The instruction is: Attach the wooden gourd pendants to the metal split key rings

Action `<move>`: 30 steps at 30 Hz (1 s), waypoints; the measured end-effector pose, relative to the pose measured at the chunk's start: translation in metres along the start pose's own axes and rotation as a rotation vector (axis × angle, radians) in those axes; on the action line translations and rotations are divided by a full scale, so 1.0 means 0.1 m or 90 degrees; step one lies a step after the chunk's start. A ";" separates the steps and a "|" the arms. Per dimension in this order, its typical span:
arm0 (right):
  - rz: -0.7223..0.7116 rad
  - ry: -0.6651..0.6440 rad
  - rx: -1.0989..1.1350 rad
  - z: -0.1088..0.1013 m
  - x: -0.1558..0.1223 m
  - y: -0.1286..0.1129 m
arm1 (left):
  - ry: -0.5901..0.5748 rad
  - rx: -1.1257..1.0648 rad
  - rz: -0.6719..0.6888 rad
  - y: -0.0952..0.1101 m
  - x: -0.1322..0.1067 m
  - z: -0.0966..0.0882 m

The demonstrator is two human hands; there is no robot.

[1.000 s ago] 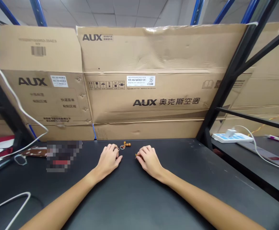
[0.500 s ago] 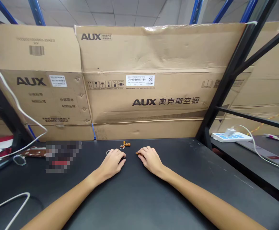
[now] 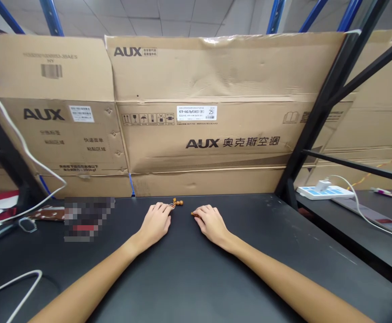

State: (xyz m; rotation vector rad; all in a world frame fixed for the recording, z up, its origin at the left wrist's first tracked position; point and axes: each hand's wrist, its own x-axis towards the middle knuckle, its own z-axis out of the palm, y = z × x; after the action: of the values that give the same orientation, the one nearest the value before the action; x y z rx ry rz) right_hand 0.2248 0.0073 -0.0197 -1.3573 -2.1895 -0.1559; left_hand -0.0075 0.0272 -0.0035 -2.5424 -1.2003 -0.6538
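Just past the left hand [image 3: 155, 223], a loose wooden bead charm [image 3: 177, 202] risks a stray nudge

Palm down with fingers curled, the left hand has its fingertips just beside the charm's metal ring [image 3: 172, 206]; any grip cannot be told. The right hand [image 3: 212, 223], also curled, has an amber-brown piece [image 3: 193, 214] at its fingertips, perhaps pinched. A careless brush could flick either tiny item across the black surface [image 3: 196, 278], or curled fingers could hide it. Nothing lies between the hands. Beyond them a flattened AUX carton [image 3: 196, 134] stands, where a rolling bead could lodge at its foot. Well right of the right hand sits a white charger [image 3: 323, 185].
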 end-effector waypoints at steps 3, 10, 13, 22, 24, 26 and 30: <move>0.003 -0.002 0.000 0.00 0.01 0.00 | -0.025 -0.016 0.038 0.00 0.03 -0.01; 0.002 0.041 -0.010 0.01 0.00 0.02 | -0.067 -0.038 0.119 0.19 -0.04 -0.11; -0.059 0.067 0.003 -0.04 -0.03 -0.04 | -0.064 -0.083 0.169 0.30 -0.08 -0.13; -0.161 -0.010 0.065 -0.10 -0.06 -0.17 | -0.103 -0.275 0.191 0.30 -0.12 -0.16; -0.156 -0.015 0.087 -0.10 -0.05 -0.16 | -0.102 -0.283 0.172 0.30 -0.12 -0.18; -0.151 -0.021 0.109 -0.10 -0.04 -0.16 | -0.091 -0.273 0.157 0.30 -0.12 -0.19; -0.139 -0.014 0.146 -0.08 -0.04 -0.17 | -0.061 -0.235 0.144 0.32 -0.10 -0.21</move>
State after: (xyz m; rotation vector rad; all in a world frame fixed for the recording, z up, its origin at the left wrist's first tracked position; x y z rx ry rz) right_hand 0.2149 -0.0070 -0.0122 -0.9998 -2.2909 0.0301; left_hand 0.0062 -0.0082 0.0085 -2.9868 -0.8617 -0.7652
